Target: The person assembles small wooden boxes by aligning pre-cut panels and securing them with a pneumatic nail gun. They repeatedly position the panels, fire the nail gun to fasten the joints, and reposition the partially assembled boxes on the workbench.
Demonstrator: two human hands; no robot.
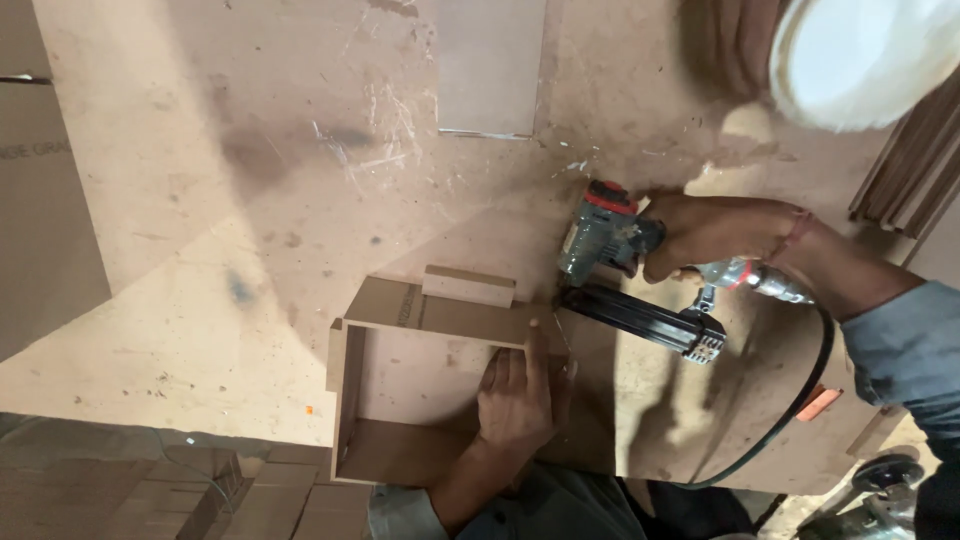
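An open box [400, 450] of brown fibreboard lies on the workbench [200, 200], with a small loose block [468, 285] against its far panel. My left hand [515, 395] lies flat inside the box, fingers pressed to the far panel near its right corner. My right hand [705, 232] grips a pneumatic nail gun [610, 240] with a grey-green body, red cap and long black magazine [640, 318]. The gun's nose touches the box's far right corner. A black air hose [800, 400] curves down from the handle.
A flat board offcut [490, 70] lies at the back of the bench. Dark strips [910, 170] are stacked at the right edge. A white rounded thing [860, 55] fills the top right. Cardboard cartons [150, 490] sit lower left; a caster wheel [890, 470] sits lower right.
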